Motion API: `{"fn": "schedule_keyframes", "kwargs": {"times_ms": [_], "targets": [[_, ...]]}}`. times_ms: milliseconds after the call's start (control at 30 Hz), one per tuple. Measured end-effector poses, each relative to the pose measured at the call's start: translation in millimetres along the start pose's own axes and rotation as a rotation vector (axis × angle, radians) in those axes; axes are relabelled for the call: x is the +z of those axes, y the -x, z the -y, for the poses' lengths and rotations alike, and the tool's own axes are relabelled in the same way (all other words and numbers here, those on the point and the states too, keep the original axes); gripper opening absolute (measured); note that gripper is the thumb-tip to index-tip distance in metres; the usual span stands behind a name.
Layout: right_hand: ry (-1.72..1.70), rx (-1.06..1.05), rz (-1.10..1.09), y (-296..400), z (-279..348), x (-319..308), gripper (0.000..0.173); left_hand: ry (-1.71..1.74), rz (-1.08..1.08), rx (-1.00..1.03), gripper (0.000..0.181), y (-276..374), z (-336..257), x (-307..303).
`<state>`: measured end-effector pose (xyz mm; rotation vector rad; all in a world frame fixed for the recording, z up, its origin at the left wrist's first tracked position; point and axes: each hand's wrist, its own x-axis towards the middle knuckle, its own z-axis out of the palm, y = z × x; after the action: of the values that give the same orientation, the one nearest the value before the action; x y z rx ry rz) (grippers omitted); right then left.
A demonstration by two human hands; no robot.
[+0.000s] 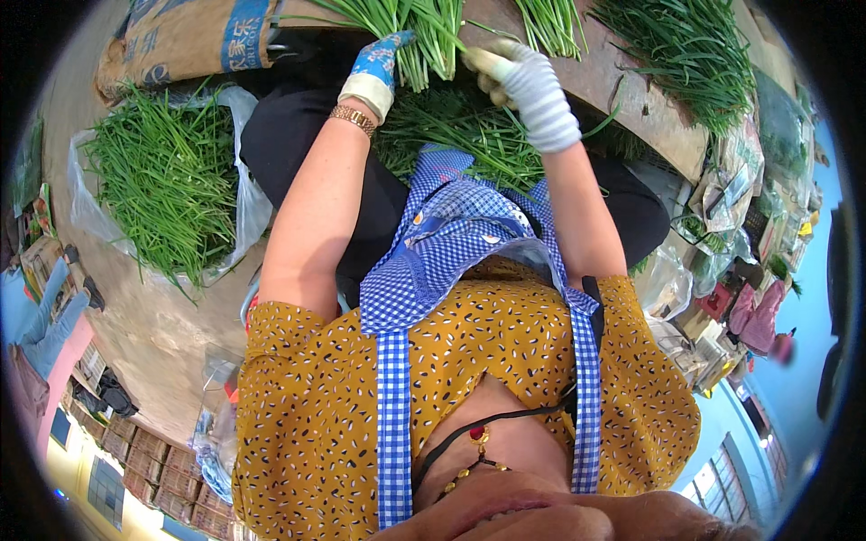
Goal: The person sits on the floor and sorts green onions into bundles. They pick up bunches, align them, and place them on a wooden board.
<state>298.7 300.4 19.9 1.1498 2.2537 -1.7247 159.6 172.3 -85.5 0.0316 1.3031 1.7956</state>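
Note:
My left hand [376,67], in a blue floral glove with a cream cuff, is closed around a bunch of long green chives [433,40] with pale stem ends. Just right of the bunch is my right hand [504,84], in a white and grey knit glove, its fingers curled. One green blade reaches its fingertips; whether they pinch it is unclear. Loose green blades [473,135] lie in my lap over the blue checked apron [467,209]. Another bunch of chives [551,27] rests on the board [636,88] beyond my right hand.
A plastic-lined container [247,176] heaped with loose green blades [166,182] stands on the floor at left. Behind it lies a printed brown sack [183,47]. At upper right is a large pile of darker greens [683,54]. Another person's legs [57,304] show at far left.

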Motion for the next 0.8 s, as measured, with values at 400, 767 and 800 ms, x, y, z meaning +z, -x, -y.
{"fn": "schedule_keyframes", "kwargs": {"times_ms": [400, 767, 800], "targets": [[1.162, 0.075, 0.270, 57, -101, -41, 0.031, -0.173, -0.022, 0.101, 0.026, 2, 2, 4], [0.724, -0.346, -0.358, -70, -10, 47, 0.042, -0.599, 0.091, 0.176, 0.038, -5, 5, -11], [0.677, -0.301, -0.323, -68, -6, 42, 0.040, -0.344, 0.028, 0.045, 0.033, -2, 2, -4]]}}
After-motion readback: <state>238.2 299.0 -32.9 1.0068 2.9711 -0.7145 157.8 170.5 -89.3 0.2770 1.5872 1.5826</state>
